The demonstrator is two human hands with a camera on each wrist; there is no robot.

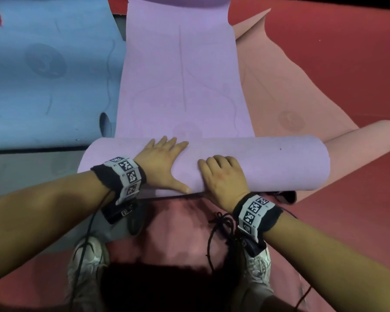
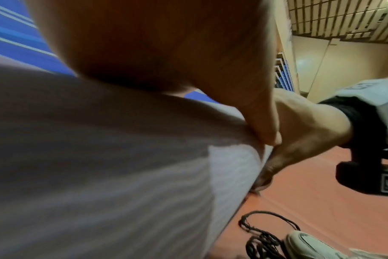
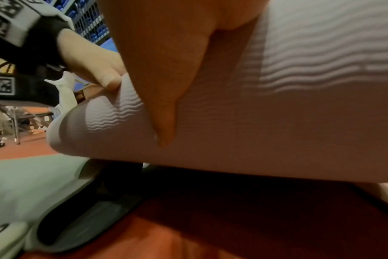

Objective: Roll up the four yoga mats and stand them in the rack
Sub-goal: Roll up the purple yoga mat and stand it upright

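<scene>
The purple mat [image 1: 185, 86] lies on the red floor [image 1: 347, 64] between the blue mat [image 1: 43, 75] and the pink mat [image 1: 279, 97], its near end wound into a roll [image 1: 268, 163] lying crosswise. The left hand [image 1: 161, 163] rests flat on the roll, fingers extended and spread. The right hand [image 1: 222, 176] presses beside it with fingers bent over the roll's curve, gripping nothing.

Blue mat [image 1: 47, 70] left, pink mat [image 1: 277, 95] right; purple strip [image 1: 180, 75] unrolled ahead.
</scene>
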